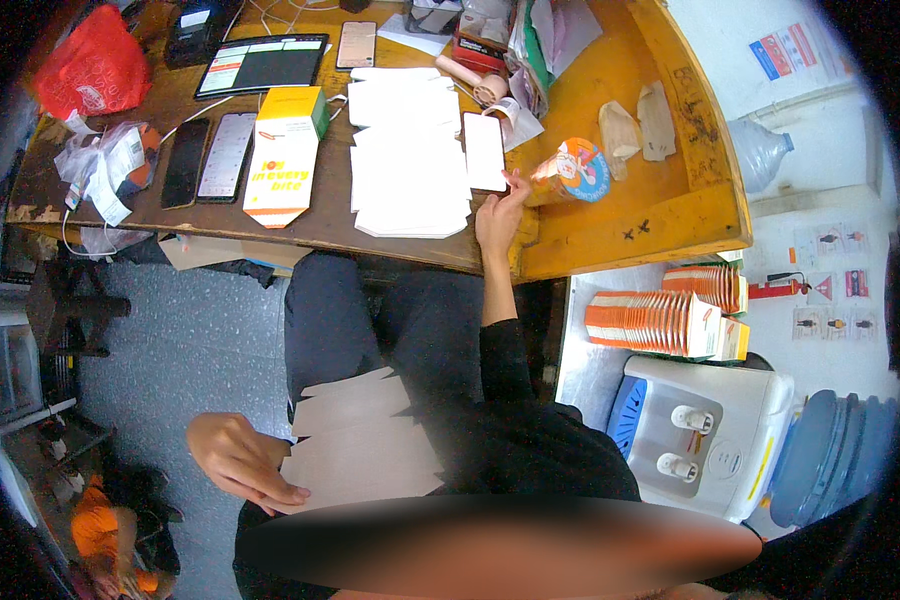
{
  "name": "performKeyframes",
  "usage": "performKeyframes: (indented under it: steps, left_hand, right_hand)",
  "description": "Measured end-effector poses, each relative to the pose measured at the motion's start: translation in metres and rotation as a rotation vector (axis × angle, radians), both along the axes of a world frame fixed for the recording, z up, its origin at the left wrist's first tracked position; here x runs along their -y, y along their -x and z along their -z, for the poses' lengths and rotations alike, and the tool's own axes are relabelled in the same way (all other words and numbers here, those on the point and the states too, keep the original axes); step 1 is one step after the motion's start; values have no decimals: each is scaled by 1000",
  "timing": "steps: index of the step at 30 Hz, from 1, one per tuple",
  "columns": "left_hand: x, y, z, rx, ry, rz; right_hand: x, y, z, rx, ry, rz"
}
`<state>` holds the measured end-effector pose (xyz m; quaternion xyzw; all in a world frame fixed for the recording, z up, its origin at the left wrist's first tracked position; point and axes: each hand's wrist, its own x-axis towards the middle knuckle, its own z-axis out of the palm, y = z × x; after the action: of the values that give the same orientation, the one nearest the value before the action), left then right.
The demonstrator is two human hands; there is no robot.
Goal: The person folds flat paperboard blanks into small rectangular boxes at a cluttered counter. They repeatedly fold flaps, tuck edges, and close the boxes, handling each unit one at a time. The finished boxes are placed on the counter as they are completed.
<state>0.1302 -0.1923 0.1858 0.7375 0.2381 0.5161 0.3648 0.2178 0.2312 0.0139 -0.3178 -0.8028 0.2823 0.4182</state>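
On my lap lies a flat greyish cardboard box blank (365, 440) with notched flaps. My left hand (242, 462) pinches its lower left edge, fingers closed. My right hand (500, 222) rests at the table's front edge with a finger stretched onto the lower end of a phone (485, 150) with a bright white screen; it holds nothing. Just left of that phone is a stack of white flat box blanks (410, 155). Further left stands a folded yellow and white carton (285, 155). A cup with a printed lid (573, 170) is right of my right hand.
Two more phones (227, 155), a tablet (260, 66) and a red bag (95, 65) lie on the left of the wooden table (320, 232). Rows of folded cartons (650, 325) and a water dispenser (700, 430) stand at right. A person in orange (100, 530) is at lower left.
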Motion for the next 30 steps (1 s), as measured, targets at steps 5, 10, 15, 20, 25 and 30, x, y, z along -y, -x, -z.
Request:
performKeyframes:
  steps: [5,10,15,20,25,30]
  left_hand:
    - [0,1,-1,5,7,3]
    - [0,3,-1,8,7,0]
    - [-1,4,-1,11,4,-2]
    - [-1,4,0,14,3,-5]
    - [-1,4,0,17,0,-10]
    - [0,3,0,26,-7,-19]
  right_hand:
    - [-3,2,5,22,-6,-34]
    - [-4,3,6,48,6,-52]
    - [-5,4,7,106,-29,-83]
    - [-5,5,9,113,-29,-50]
    - [-6,4,7,120,-87,-95]
    - [-4,1,9,65,-51,-101]
